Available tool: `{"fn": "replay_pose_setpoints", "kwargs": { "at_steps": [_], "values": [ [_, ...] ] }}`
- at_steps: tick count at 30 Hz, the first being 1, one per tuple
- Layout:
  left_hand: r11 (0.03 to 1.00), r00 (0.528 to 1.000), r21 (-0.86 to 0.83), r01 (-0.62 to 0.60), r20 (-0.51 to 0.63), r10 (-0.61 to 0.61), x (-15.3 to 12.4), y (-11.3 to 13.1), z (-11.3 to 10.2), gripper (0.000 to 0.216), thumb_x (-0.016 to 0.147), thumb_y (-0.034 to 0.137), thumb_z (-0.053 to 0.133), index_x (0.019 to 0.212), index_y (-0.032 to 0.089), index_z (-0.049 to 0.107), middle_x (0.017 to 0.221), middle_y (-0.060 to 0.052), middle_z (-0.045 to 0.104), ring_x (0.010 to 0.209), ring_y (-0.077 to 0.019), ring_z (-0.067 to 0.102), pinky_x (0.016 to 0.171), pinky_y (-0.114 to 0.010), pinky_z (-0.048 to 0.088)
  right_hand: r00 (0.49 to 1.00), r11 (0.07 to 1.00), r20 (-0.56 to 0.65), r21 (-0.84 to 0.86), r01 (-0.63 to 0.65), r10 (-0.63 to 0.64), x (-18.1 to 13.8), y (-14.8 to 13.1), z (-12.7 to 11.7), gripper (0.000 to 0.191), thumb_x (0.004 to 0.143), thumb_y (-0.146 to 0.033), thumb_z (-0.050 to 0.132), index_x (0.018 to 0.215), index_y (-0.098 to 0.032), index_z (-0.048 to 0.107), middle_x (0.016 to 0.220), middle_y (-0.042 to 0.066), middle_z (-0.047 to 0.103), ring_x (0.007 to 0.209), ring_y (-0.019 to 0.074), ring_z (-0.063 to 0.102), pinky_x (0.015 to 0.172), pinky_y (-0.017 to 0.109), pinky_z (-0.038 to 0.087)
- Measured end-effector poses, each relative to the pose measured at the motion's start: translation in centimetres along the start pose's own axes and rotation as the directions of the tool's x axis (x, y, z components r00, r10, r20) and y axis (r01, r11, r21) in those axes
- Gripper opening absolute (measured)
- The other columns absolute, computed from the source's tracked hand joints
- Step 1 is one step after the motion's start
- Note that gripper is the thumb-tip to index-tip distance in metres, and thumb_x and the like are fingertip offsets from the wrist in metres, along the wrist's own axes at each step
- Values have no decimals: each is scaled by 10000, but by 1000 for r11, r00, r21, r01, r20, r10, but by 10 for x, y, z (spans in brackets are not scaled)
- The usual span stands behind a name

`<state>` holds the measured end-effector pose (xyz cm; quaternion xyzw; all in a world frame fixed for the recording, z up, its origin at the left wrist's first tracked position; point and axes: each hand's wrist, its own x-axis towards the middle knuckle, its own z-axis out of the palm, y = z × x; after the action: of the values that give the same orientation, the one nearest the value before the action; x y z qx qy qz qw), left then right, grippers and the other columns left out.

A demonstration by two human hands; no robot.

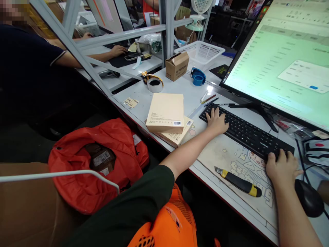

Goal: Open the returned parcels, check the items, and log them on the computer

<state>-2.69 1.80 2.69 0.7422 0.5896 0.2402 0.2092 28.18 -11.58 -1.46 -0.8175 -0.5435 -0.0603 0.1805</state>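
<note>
A black keyboard (246, 132) lies at a slant on the white desk, below a large monitor (282, 51) with a mostly green page and a white pop-up box. My left hand (216, 121) rests on the keyboard's left end, fingers spread over the keys. On its right end lies my right hand (282, 168), fingers stretched out and apart. Neither hand holds anything. Just right of my right hand sits a black mouse (309, 199). A black and yellow utility knife (239, 181) lies on the printed desk mat (213, 156), its blade end toward the left.
Two stacked cream boxes (166, 111) sit left of the keyboard. Behind them are tape dispensers (198, 77), a small brown carton (177, 67) and a white basket (200, 53). A red bag (77, 140) stands beside the desk. Beyond the metal frame, another person's hand (118, 51) rests.
</note>
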Motion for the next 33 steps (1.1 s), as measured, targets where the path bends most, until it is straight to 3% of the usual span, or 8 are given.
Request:
{"fn": "replay_pose_setpoints", "kwargs": {
  "at_steps": [5,12,18,23,28,33],
  "values": [
    [1000,1000,-2,9,5,-9,0,1,-2,526,972,433,564,1446,206,580,1779,-150,189,1667,-381,76,1325,-695,92,1000,1000,-4,6,7,-7,0,0,-1,805,999,-648,276,1569,-130,509,1688,253,369,1592,449,261,1213,790,205],
    [1000,1000,-9,13,14,-13,-2,2,-4,535,975,427,569,1455,191,578,1776,-165,193,1665,-387,84,1324,-697,94,977,996,-205,44,72,-61,1,3,0,760,933,-584,385,1324,-17,706,1362,344,635,1373,491,542,1147,759,341],
    [1000,1000,-9,7,0,-7,-2,2,-4,542,970,426,566,1460,195,574,1773,-164,198,1663,-385,93,1325,-693,102,968,995,-237,37,89,-78,-1,3,1,719,968,-559,391,1373,-45,689,1328,331,649,1316,491,561,1116,779,328],
    [1000,1000,9,14,1,-14,-1,2,-2,530,969,442,565,1448,216,572,1776,-137,204,1665,-368,97,1330,-682,103,946,984,-280,18,175,-163,1,8,6,658,957,-533,418,1328,-85,727,1281,287,631,1306,463,534,1091,740,368],
    [1000,1000,-8,3,14,-3,0,0,-1,545,969,452,558,1455,205,569,1778,-150,192,1666,-381,83,1328,-695,86,955,985,-241,-15,174,-172,3,11,7,715,953,-606,365,1288,-111,756,1284,257,619,1278,432,538,1103,674,380],
    [1000,1000,-2,3,20,-3,1,0,-1,558,968,455,559,1472,218,557,1783,-141,189,1667,-380,81,1323,-705,90,954,985,-247,-17,172,-171,2,9,7,750,953,-626,365,1286,-85,764,1316,288,619,1322,451,533,1116,700,363]
  ]
}}
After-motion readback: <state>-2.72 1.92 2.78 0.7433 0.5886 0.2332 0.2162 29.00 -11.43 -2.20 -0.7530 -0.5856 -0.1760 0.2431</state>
